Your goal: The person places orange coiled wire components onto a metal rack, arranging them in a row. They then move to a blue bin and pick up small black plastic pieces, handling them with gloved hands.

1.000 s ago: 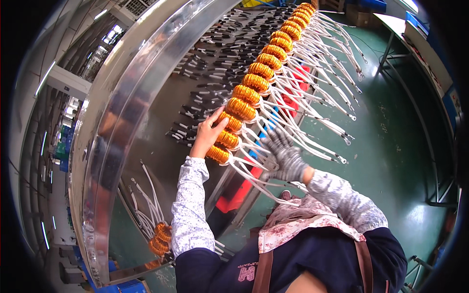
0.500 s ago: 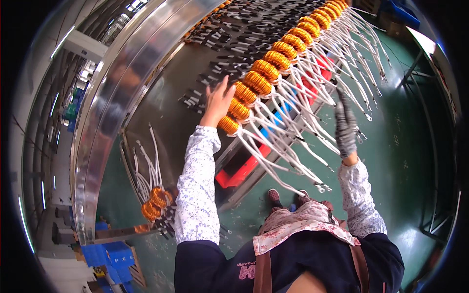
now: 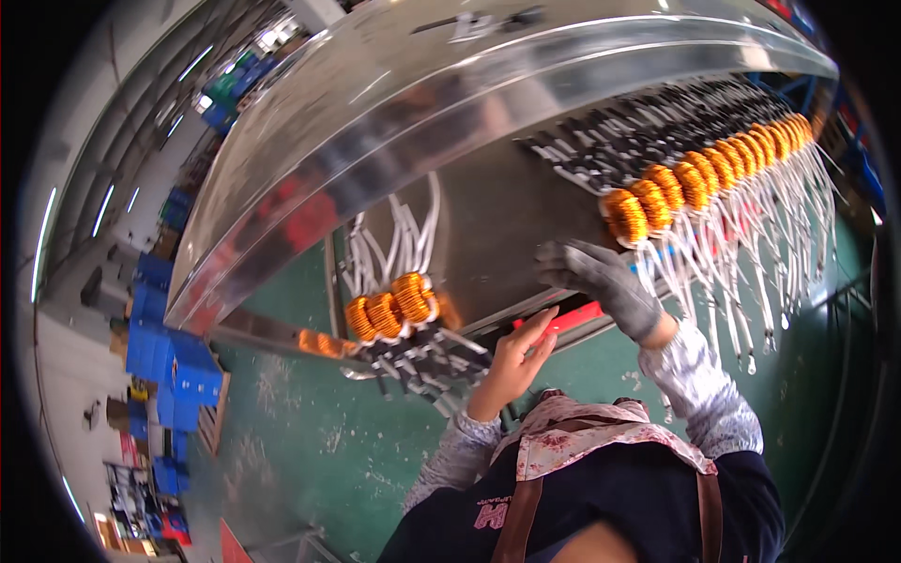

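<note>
My bare left hand [image 3: 514, 368] is at the front edge of a metal table [image 3: 488, 253], fingers stretched out and apart, with nothing in them. My right hand [image 3: 605, 286], in a grey glove, hovers over the table's front part, its fingers extended and no object visible in it. Just right of the glove, a long row of copper-wound ring coils [image 3: 626, 216] runs along the table, white leads hanging over the front. A small group of similar coils [image 3: 385, 314] sits at the table's left end, nearer my left hand, with white leads pointing away and black-sleeved ends toward me.
A shiny metal upper shelf [image 3: 375, 150] spans the far side above the table. Something red [image 3: 572, 319] shows below the front edge. Blue boxes [image 3: 164, 361] are stacked on a pallet at the left, on a green floor [image 3: 310, 413].
My view has swung left. My left hand has come off the coils in the row and back toward the table's front edge. My gloved right hand has moved from beside the hanging leads to over the table.
</note>
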The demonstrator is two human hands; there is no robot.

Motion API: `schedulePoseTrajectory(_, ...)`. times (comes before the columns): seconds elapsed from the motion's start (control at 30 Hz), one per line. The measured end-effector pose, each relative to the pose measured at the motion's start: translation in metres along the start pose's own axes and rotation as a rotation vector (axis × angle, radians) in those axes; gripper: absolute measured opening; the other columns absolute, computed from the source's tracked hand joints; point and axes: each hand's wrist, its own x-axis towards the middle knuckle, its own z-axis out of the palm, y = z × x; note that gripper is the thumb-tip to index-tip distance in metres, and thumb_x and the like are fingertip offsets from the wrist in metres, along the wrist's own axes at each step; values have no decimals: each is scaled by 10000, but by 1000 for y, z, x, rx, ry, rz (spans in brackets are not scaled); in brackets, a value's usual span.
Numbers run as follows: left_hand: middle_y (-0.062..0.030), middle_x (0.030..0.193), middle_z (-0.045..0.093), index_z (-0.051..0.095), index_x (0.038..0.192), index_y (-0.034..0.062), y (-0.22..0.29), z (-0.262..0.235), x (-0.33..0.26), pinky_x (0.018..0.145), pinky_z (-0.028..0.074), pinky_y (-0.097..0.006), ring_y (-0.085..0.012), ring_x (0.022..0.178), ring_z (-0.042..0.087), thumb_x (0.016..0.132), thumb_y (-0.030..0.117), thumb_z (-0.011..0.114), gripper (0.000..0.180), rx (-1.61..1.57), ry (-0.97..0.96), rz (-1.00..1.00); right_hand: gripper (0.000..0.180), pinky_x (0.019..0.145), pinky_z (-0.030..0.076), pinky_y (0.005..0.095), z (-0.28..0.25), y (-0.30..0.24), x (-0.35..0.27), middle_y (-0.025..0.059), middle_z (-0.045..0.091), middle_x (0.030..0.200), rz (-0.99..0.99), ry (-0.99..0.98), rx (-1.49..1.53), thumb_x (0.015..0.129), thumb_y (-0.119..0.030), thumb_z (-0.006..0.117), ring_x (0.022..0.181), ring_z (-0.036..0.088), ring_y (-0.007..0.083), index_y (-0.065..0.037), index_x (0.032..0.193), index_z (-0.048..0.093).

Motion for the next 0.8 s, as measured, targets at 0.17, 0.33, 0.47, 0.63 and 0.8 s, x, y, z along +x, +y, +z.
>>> schedulePoseTrajectory(0.17,-221,1398,337,322,1372,9,-54,-27,-53,1080,224,-399,-352,1331,279,920,203,509,526,224,140,-40,515,961,419,372,22,114,159,143,527,1222,425,-11,340,892,-363,552,1102,534,258,13,1233,466)
schedulePoseTrajectory(0.33,-219,1434,280,286,1394,21,-67,-27,-74,1078,240,-389,-356,1348,239,896,141,532,567,223,202,44,349,684,529,443,64,195,271,123,658,830,735,107,427,805,-399,647,733,628,307,-71,922,613)
schedulePoseTrajectory(0.47,-231,1413,305,286,1395,32,-79,-35,-83,1053,281,-394,-375,1328,267,891,114,536,569,194,189,63,308,640,529,434,115,202,276,122,644,755,647,-49,588,814,-349,645,635,615,275,-42,826,622)
schedulePoseTrajectory(0.63,-210,1340,392,327,1376,50,-99,-31,-97,996,352,-400,-373,1262,364,877,89,554,549,173,126,40,211,559,527,345,116,183,250,87,646,722,478,-128,429,843,-255,622,582,618,209,-44,832,619)
schedulePoseTrajectory(0.8,-175,1291,441,369,1349,78,-114,-6,-122,884,437,-380,-354,1110,510,889,117,547,494,97,-67,-122,146,571,538,304,108,112,190,59,624,701,293,111,530,852,-195,617,595,622,185,-52,833,596)
